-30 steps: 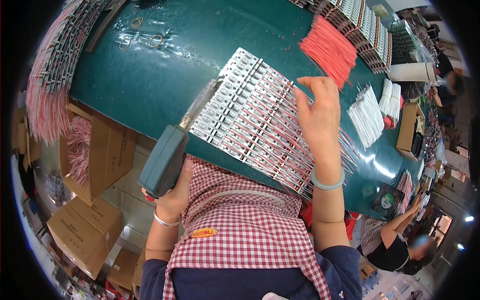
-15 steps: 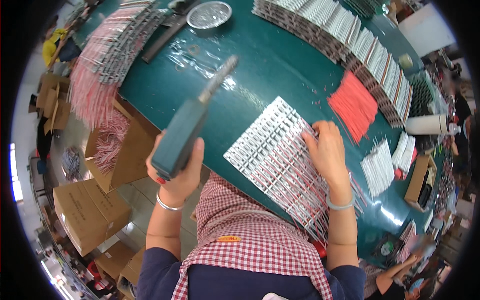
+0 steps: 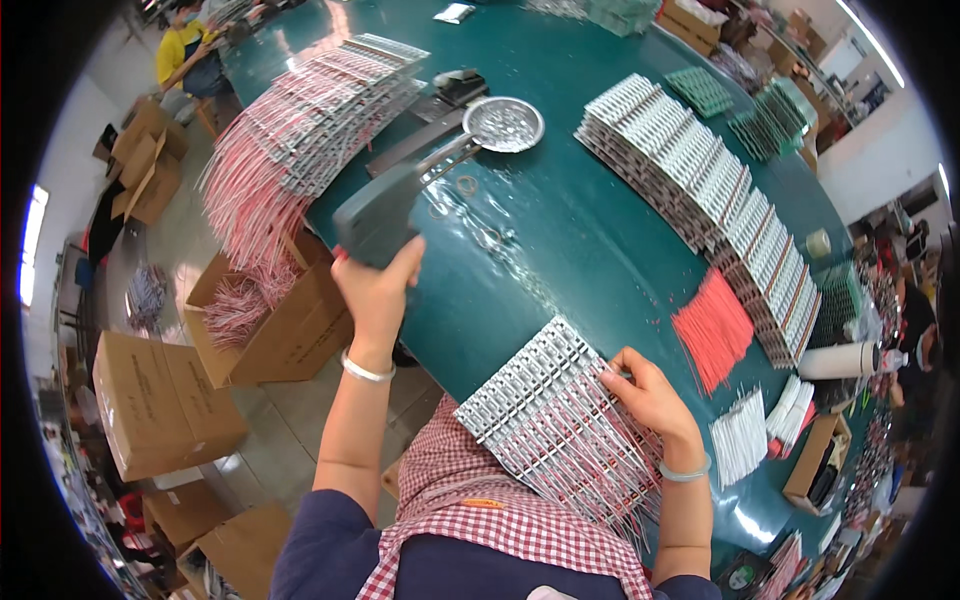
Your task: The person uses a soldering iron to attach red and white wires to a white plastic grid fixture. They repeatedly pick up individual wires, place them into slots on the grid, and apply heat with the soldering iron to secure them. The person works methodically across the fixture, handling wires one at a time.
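My left hand (image 3: 376, 290) is closed round the handle of a dark grey-green handheld tool (image 3: 374, 218) with a metal shaft; the tool is blurred. Its shaft reaches toward a round silver dish (image 3: 505, 124) of small shiny pieces; whether they touch I cannot tell. A panel of white strips with rows of metal parts (image 3: 535, 385) lies at the near table edge, with red and white wires running across its lower part. My right hand (image 3: 650, 400) grips the panel's right edge between thumb and fingers.
Stacked wired panels (image 3: 325, 120) stand at the far left, and another long stack (image 3: 700, 180) at the right. Red wires (image 3: 714, 330) and white wires (image 3: 740, 437) lie in bundles right of my hand. Left of the table are cardboard boxes (image 3: 160, 405). Someone in yellow (image 3: 185, 55) sits far left.
My left hand has carried the tool forward, its shaft now near the silver dish. The view has shifted, so the panel appears lower. My right hand stays at the panel's right edge.
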Demonstrator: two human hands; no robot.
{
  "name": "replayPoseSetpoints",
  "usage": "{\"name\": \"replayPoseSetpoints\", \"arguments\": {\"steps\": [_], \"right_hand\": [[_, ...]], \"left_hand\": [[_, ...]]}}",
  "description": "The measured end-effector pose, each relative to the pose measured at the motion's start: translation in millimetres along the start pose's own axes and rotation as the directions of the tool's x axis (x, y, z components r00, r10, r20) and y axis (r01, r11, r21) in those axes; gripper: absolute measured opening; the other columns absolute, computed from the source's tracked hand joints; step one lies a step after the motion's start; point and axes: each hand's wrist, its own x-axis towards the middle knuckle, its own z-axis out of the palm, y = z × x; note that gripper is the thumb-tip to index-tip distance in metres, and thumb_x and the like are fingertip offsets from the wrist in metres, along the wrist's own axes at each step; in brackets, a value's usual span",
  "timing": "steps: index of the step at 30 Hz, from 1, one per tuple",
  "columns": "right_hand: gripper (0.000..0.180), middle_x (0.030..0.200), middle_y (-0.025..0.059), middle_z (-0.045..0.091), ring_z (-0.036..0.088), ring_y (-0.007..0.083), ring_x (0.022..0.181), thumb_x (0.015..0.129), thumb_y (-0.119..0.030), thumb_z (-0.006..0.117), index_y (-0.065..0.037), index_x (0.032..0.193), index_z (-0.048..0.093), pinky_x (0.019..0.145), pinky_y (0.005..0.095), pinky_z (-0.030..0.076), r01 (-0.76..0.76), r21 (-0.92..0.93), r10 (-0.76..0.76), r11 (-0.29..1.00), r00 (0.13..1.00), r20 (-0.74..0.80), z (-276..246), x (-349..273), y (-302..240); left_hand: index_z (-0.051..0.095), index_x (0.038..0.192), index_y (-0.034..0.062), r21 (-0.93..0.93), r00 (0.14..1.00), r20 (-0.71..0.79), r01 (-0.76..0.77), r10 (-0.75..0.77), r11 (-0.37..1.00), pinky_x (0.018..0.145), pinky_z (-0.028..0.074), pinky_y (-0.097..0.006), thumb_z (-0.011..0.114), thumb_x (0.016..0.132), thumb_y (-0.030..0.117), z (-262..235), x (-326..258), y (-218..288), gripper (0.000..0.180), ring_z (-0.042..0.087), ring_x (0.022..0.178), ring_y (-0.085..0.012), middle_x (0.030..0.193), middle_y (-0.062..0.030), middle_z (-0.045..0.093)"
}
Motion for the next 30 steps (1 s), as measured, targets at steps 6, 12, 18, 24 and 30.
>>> {"name": "replayPoseSetpoints", "arguments": {"steps": [6, 12, 18, 24, 30], "right_hand": [[0.015, 0.069, -0.0056, 0.046, 0.040, 0.0030, 0.062, 0.094, -0.015, 0.064, -0.006, 0.092, 0.052, 0.051, 0.0228, 0.035, 0.316, 0.067, -0.318, 0.946, 0.948, 0.029, -7.6, 67.5, -79.2], [0.019, 0.087, 0.0046, 0.063, 0.059, 0.0114, 0.078, 0.095, -0.012, 0.062, 0.003, 0.107, 0.062, 0.069, 0.0271, 0.050, 0.394, 0.605, -0.363, 0.692, 0.914, -0.180, -7.2, 232.4, -222.3], [0.023, 0.103, 0.0215, 0.063, 0.067, 0.0368, 0.090, 0.089, 0.009, 0.041, 0.012, 0.109, 0.054, 0.077, 0.0571, 0.057, 0.412, 0.841, -0.162, 0.351, 0.911, -0.378, 63.5, 383.0, -327.2], [0.020, 0.097, 0.0145, 0.065, 0.068, 0.0261, 0.080, 0.092, -0.001, 0.052, 0.005, 0.111, 0.055, 0.065, 0.0433, 0.059, 0.278, 0.689, -0.127, 0.669, 0.957, -0.262, 94.4, 387.6, -334.4], [0.018, 0.088, 0.0081, 0.071, 0.066, 0.0190, 0.078, 0.091, -0.009, 0.062, -0.004, 0.103, 0.074, 0.068, 0.0338, 0.053, 0.520, -0.081, -0.491, 0.850, 0.727, -0.480, 18.8, 332.7, -227.5]], "left_hand": [[0.059, 0.111, -0.0080, -0.071, 0.923, -0.373, -0.135, 0.099, 0.988, 0.047, 0.043, -0.023, 0.068, 0.078, -0.009, -102.5, -28.1, 24.2, 0.034, 0.054, 0.054, -0.0105, 0.093, -0.0138, 0.066], [0.060, 0.106, -0.0073, 0.178, 0.680, -0.690, -0.173, 0.248, 0.969, 0.046, 0.040, -0.022, 0.063, 0.083, -0.011, -234.4, -85.3, 21.2, 0.024, 0.050, 0.055, -0.0093, 0.099, -0.0128, 0.066], [0.058, 0.109, -0.0070, 0.235, 0.507, -0.823, -0.111, 0.258, 0.966, 0.045, 0.038, -0.023, 0.061, 0.085, -0.009, -258.5, -127.6, 24.9, 0.024, 0.048, 0.055, -0.0088, 0.107, -0.0140, 0.064], [0.056, 0.108, -0.0084, 0.279, 0.550, -0.794, -0.049, 0.259, 0.959, 0.047, 0.038, -0.023, 0.060, 0.085, -0.006, -269.9, -146.9, 27.6, 0.023, 0.048, 0.056, -0.0097, 0.102, -0.0146, 0.062], [0.054, 0.111, -0.0093, 0.048, 0.782, -0.612, -0.111, 0.117, 0.993, 0.047, 0.040, -0.023, 0.061, 0.082, -0.006, -200.0, -103.2, 6.8, 0.030, 0.048, 0.054, -0.0104, 0.105, -0.0196, 0.060]]}}
